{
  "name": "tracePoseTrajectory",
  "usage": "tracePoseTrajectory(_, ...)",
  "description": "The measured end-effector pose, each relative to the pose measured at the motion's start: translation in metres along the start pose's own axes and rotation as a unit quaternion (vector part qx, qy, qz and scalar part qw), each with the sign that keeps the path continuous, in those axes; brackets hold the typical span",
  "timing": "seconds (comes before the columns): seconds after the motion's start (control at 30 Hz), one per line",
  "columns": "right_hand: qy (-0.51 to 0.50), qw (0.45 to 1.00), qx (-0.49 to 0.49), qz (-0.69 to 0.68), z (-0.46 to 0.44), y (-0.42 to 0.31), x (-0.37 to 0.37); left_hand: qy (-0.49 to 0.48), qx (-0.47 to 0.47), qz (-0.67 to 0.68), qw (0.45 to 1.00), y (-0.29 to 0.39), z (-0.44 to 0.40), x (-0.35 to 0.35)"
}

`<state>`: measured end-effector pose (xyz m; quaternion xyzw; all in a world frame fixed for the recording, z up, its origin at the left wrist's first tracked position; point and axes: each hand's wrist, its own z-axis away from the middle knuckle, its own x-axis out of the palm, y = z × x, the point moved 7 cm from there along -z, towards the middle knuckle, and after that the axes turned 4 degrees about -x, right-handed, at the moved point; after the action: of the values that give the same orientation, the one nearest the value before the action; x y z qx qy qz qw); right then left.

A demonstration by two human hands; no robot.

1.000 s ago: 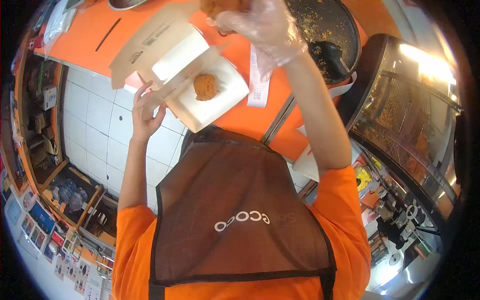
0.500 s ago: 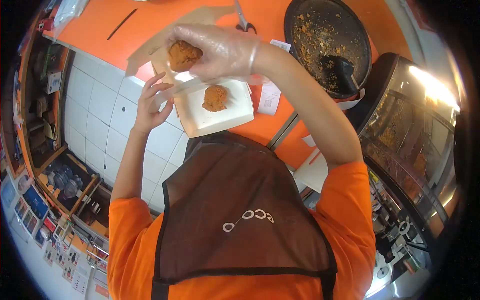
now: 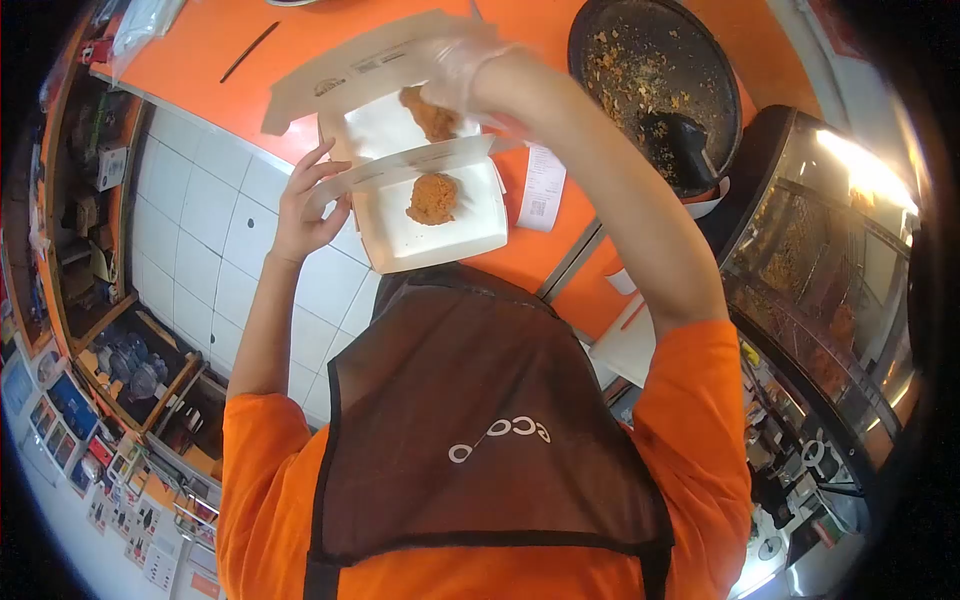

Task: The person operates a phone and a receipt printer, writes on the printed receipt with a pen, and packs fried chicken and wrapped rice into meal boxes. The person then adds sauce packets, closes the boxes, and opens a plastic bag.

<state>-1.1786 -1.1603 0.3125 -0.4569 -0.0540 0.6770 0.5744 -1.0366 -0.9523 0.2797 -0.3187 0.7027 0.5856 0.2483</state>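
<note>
Fingers [image 3: 318,172] of the left hand [image 3: 303,215] pinch the cardboard flap [image 3: 420,159] between the near box [image 3: 410,240] and the far box [image 3: 372,128]; the gloved right hand [image 3: 455,75], blurred, is at a chicken piece [image 3: 430,115] in the far box, whether gripping it I cannot tell; a second piece [image 3: 432,200] lies in the near box, with a receipt [image 3: 543,190] and a black pan [image 3: 582,70] to the right

The counter [image 3: 310,35] is brightly lit; a strip on the glass cabinet [image 3: 810,290] is burned out to white, the gloved right hand [image 3: 455,75] is smeared by motion blur, and the outer corners are swallowed by fisheye black
</note>
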Motion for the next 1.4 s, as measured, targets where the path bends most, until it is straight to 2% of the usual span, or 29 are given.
tracePoseTrajectory(0.03, 0.033, 0.99, 0.018, -0.134, 0.023, -0.004, -0.014, 0.002, 0.0, -0.003, 1.0, 0.0, 0.0, -0.001)
tracePoseTrajectory(0.1, 0.043, 0.997, -0.06, 0.015, 0.088, -0.05, -0.043, 0.006, 0.003, -0.008, 1.0, 0.002, -0.001, 0.0)
tracePoseTrajectory(0.13, 0.125, 0.972, -0.195, 0.036, 0.102, -0.055, -0.035, 0.009, 0.003, -0.007, 1.0, 0.002, -0.001, 0.0)
tracePoseTrajectory(0.17, 0.204, 0.921, -0.326, 0.058, 0.12, -0.057, -0.019, 0.013, 0.003, -0.007, 1.0, 0.002, 0.0, 0.0)
tracePoseTrajectory(0.23, 0.082, 0.952, -0.295, 0.03, 0.141, -0.072, 0.026, 0.017, -0.001, 0.0, 1.0, 0.001, 0.001, 0.0)
tracePoseTrajectory(0.3, 0.014, 0.968, -0.246, 0.048, 0.131, -0.049, 0.091, 0.016, -0.006, 0.017, 1.0, -0.001, 0.001, 0.001)
tracePoseTrajectory(0.37, -0.016, 0.95, -0.178, 0.254, 0.111, -0.038, 0.128, 0.016, -0.002, 0.025, 1.0, 0.0, 0.0, 0.001)
tracePoseTrajectory(0.47, 0.107, 0.94, -0.165, 0.277, 0.09, -0.013, 0.149, 0.015, 0.009, 0.032, 0.999, 0.003, 0.0, 0.0)
tracePoseTrajectory(0.6, 0.106, 0.956, -0.139, 0.235, 0.095, 0.003, 0.138, 0.024, 0.024, -0.008, 0.999, 0.001, 0.002, -0.001)
tracePoseTrajectory(0.7, 0.121, 0.965, -0.149, 0.177, 0.094, 0.024, 0.14, 0.04, 0.014, -0.019, 0.999, 0.001, 0.005, -0.001)
tracePoseTrajectory(0.73, 0.129, 0.962, -0.18, 0.159, 0.103, 0.019, 0.127, 0.052, 0.012, -0.022, 0.998, 0.003, 0.005, -0.002)
tracePoseTrajectory(0.83, 0.147, 0.956, -0.229, -0.112, 0.13, 0.021, 0.098, 0.128, -0.015, -0.001, 0.992, 0.002, 0.013, -0.003)
tracePoseTrajectory(0.87, 0.138, 0.934, -0.19, -0.27, 0.14, 0.03, 0.092, 0.157, -0.026, 0.013, 0.987, 0.0, 0.018, -0.001)
tracePoseTrajectory(0.9, 0.13, 0.886, -0.148, -0.421, 0.152, 0.039, 0.089, 0.177, -0.07, 0.065, 0.98, -0.007, 0.023, 0.003)
tracePoseTrajectory(0.93, 0.124, 0.812, -0.103, -0.561, 0.163, 0.051, 0.089, 0.193, -0.112, 0.117, 0.968, -0.013, 0.03, 0.009)
tracePoseTrajectory(0.97, 0.107, 0.736, -0.11, -0.659, 0.173, 0.06, 0.09, 0.206, -0.153, 0.17, 0.952, -0.02, 0.037, 0.016)
tracePoseTrajectory(1.03, 0.084, 0.549, -0.133, -0.821, 0.195, 0.087, 0.09, 0.207, -0.181, 0.162, 0.948, -0.03, 0.049, 0.023)
tracePoseTrajectory(1.07, 0.104, 0.508, -0.164, -0.839, 0.204, 0.106, 0.095, 0.225, -0.172, 0.174, 0.943, -0.029, 0.052, 0.025)
tracePoseTrajectory(1.1, 0.122, 0.496, -0.157, -0.845, 0.219, 0.116, 0.094, 0.242, -0.162, 0.186, 0.939, -0.025, 0.055, 0.027)
tracePoseTrajectory(1.17, 0.167, 0.47, -0.149, -0.854, 0.256, 0.138, 0.094, 0.284, -0.208, 0.209, 0.912, -0.022, 0.071, 0.03)
tracePoseTrajectory(1.23, 0.205, 0.494, -0.167, -0.828, 0.292, 0.161, 0.101, 0.321, -0.244, 0.253, 0.879, -0.03, 0.089, 0.034)
tracePoseTrajectory(1.27, 0.222, 0.497, -0.177, -0.82, 0.312, 0.172, 0.105, 0.328, -0.291, 0.236, 0.867, -0.06, 0.11, 0.038)
tracePoseTrajectory(1.33, 0.262, 0.485, -0.184, -0.814, 0.361, 0.196, 0.117, 0.395, -0.32, 0.211, 0.835, -0.049, 0.14, 0.051)
tracePoseTrajectory(1.4, 0.293, 0.462, -0.186, -0.816, 0.409, 0.224, 0.13, 0.4, -0.433, 0.209, 0.781, -0.044, 0.167, 0.082)
